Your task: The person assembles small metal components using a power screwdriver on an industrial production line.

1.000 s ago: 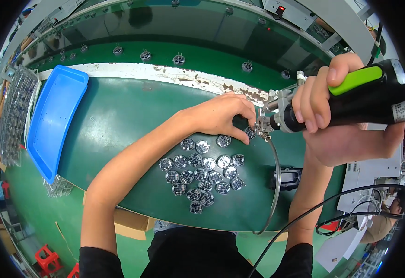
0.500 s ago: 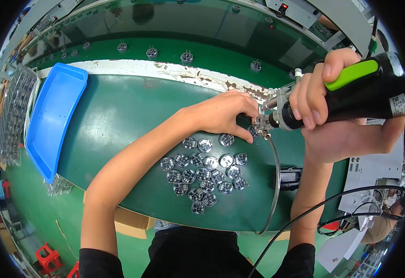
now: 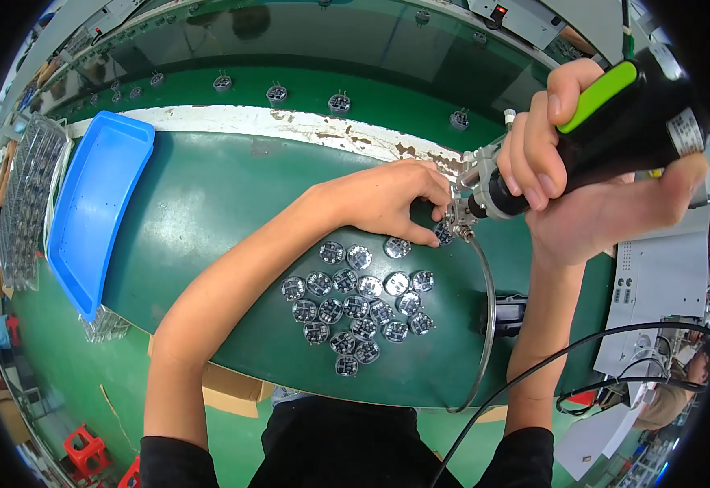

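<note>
My right hand (image 3: 566, 179) is wrapped round a black electric screwdriver (image 3: 623, 122) with a green lever. The screwdriver is tilted, and its metal head (image 3: 459, 218) points down to the left. A clear tube (image 3: 490, 325) runs from that head toward the table's near edge. Beside the tip, the thumb and fingers of my left hand (image 3: 395, 195) close round a small round circuit module (image 3: 442, 233); the tip partly covers it. More round modules (image 3: 356, 306), silver-rimmed with dark parts on top, lie in a cluster nearer to me on the green table (image 3: 208, 179).
A blue tray (image 3: 86, 220) stands at the table's left end. Beyond a worn white ledge (image 3: 290, 122), a green conveyor (image 3: 184, 93) carries spaced-out modules. A black holder (image 3: 508, 315) sits by my right forearm. A black cable (image 3: 566, 355) crosses at lower right.
My right hand and the screwdriver's body have swung up and slightly left, while its tip stays by the module. My left hand has barely moved. Conveyor modules have shifted a little to the right.
</note>
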`<state>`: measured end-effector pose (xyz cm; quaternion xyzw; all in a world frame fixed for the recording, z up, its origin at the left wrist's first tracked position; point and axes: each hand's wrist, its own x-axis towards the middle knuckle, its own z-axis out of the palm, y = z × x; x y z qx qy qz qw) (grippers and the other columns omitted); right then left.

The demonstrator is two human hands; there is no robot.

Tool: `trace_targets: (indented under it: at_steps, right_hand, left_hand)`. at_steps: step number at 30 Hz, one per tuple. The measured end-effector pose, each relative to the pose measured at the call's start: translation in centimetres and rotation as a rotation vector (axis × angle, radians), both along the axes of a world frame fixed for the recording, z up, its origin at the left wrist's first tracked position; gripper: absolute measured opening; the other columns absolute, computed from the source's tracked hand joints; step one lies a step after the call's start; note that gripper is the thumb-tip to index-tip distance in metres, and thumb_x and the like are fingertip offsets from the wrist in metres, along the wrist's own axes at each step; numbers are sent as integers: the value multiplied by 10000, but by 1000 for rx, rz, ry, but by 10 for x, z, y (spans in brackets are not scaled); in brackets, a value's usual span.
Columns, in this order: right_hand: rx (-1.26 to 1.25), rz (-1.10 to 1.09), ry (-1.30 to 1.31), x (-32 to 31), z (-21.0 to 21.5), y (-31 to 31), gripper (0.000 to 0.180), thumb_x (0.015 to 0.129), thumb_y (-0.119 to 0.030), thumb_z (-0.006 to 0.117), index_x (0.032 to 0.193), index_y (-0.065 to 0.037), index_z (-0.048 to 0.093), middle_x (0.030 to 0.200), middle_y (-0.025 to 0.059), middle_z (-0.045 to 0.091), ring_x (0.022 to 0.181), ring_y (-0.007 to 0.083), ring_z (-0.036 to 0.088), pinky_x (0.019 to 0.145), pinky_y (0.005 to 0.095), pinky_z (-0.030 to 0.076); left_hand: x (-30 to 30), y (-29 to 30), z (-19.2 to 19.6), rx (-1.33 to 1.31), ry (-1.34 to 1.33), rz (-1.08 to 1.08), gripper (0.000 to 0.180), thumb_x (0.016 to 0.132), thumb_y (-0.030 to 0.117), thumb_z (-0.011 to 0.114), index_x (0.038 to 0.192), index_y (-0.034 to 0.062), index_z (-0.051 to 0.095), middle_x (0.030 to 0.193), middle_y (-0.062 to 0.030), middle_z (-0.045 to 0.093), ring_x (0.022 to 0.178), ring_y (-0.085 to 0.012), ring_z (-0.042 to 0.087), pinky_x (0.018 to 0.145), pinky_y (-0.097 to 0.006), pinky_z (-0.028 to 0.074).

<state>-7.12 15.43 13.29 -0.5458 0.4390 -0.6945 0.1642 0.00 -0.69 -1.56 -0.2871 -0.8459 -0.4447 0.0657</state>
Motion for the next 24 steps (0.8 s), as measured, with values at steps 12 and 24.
trace_targets:
  at_steps: [12, 24]
  right_hand:
    - [39, -31, -38, -17, 10, 112, 1023, 764, -1020, 367, 992, -30, 487, 546, -9, 459, 404, 90, 416, 418, 233, 344]
    - [79, -79, -104, 14, 0, 44, 1012, 771, -1014, 361, 988, -32, 483, 544, -12, 453, 403, 87, 409, 418, 235, 339]
  left_hand:
    - [4, -2, 13, -33, -63, 24, 332, 750, 235, 884, 885, 42, 650, 869, -61, 642, 941, -277, 605, 889, -411, 488]
    - [4, -2, 11, -39, -41, 28, 347, 732, 163, 876, 877, 50, 581, 839, -62, 565, 895, -268, 559, 839, -409, 472]
